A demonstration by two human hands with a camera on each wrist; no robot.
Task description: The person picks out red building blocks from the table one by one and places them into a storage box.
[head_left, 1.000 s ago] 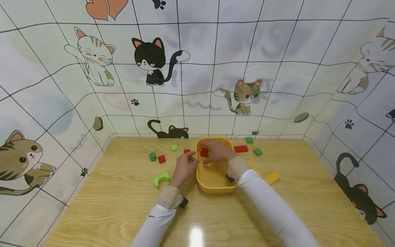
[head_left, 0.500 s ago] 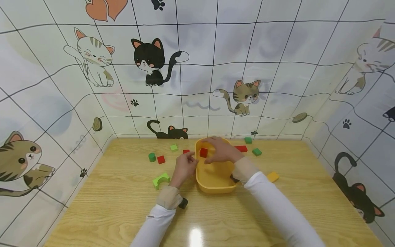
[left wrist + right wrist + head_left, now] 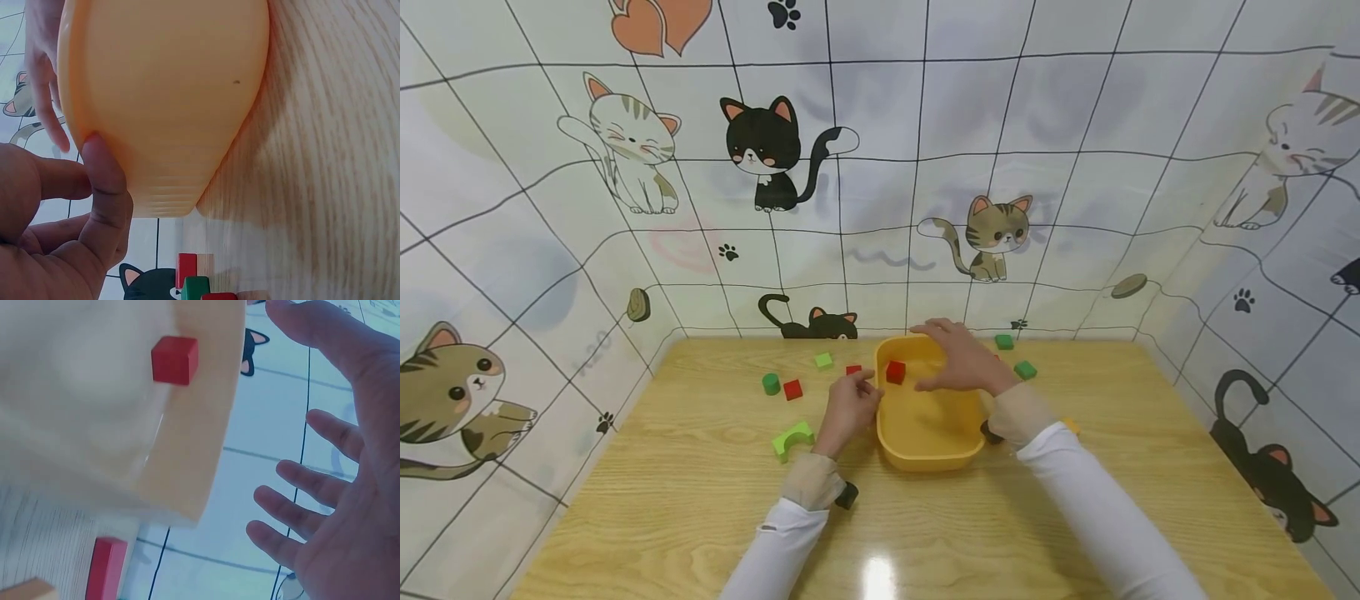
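Note:
A yellow plastic bin (image 3: 925,442) stands at the middle of the table, with a red cube (image 3: 895,372) against the far left of its inside. My left hand (image 3: 850,408) is at the bin's left rim, its thumb and a bent finger (image 3: 105,165) gripping there. Over the bin's far right side I hold my right hand (image 3: 966,362), which has nothing in it. Its fingers (image 3: 306,481) are spread apart, clear of the red cube.
Left of the bin lie a light green arch block (image 3: 793,440), a green cylinder (image 3: 771,383), a red block (image 3: 793,389) and a light green block (image 3: 823,361). Green blocks (image 3: 1025,369) lie at the right. A red bar (image 3: 106,569) shows beside the bin.
My right hand has let go of the red cube, which stays in the bin. That hand has then moved up and to the right with its fingers spreading. The left hand has stayed at the rim.

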